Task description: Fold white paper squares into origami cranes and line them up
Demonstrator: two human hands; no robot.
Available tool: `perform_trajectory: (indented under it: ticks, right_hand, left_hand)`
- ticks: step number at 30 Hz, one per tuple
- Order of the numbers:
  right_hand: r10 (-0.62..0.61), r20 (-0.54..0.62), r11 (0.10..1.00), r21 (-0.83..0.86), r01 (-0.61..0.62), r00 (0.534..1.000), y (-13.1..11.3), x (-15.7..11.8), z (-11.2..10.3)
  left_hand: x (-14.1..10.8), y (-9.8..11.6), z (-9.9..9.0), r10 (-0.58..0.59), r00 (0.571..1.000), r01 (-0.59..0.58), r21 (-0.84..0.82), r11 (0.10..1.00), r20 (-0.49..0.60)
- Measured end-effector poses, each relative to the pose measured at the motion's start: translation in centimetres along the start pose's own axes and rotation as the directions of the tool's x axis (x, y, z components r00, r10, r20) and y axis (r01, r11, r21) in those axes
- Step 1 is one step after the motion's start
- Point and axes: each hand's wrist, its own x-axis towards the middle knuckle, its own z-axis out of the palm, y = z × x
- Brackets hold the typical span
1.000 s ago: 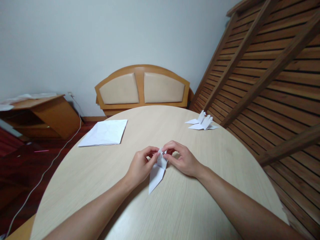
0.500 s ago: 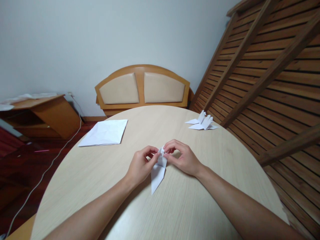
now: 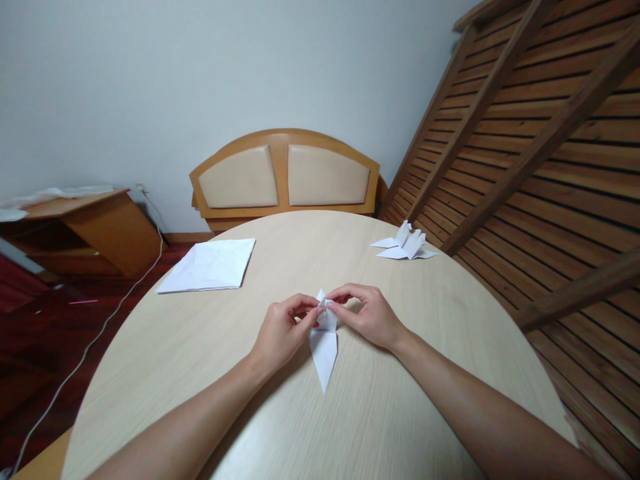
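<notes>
A white folded paper figure (image 3: 324, 350) is held between my two hands above the middle of the round table (image 3: 410, 413). Its long pointed flap hangs toward me, and a small tip shows at the top. My left hand (image 3: 285, 328) pinches the figure's upper left side between thumb and fingers. On the upper right side, my right hand (image 3: 369, 316) pinches it too, thumb near the centre fold. The fingertips partly cover the upper folds.
A stack of white paper (image 3: 207, 265) lies at the table's left. Finished-looking folded paper birds (image 3: 407, 245) stand at the right rear. Behind are a padded headboard (image 3: 285, 170) and a leaning slatted wooden frame (image 3: 540, 153). A white cable (image 3: 107, 320) runs along the floor at left.
The paper figure's lower flap has swung to the right and now points straight toward me. My right fingers have shifted slightly downward at the top folds, and the upper tip shows more.
</notes>
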Motion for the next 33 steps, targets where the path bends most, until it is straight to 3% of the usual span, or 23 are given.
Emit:
perform_trajectory:
  ticks: [12,18,33]
  right_hand:
    - [-0.022,-0.005,0.999,-0.028,0.022,1.000,0.25,0.10,-0.03]
    - [-0.119,-0.058,0.992,-0.035,0.117,0.991,0.47,0.09,-0.08]
    - [-0.292,-0.027,0.954,-0.082,0.289,0.956,0.65,0.24,-0.27]
  left_hand:
    - [0.11,-0.13,0.01,-0.001,1.000,0.000,0.027,1.000,0.014]
    - [0.12,-0.21,0.04,-0.022,1.000,0.021,0.049,0.999,0.003]
    - [0.05,-0.50,-0.07,-0.008,1.000,0.006,0.054,0.999,0.026]
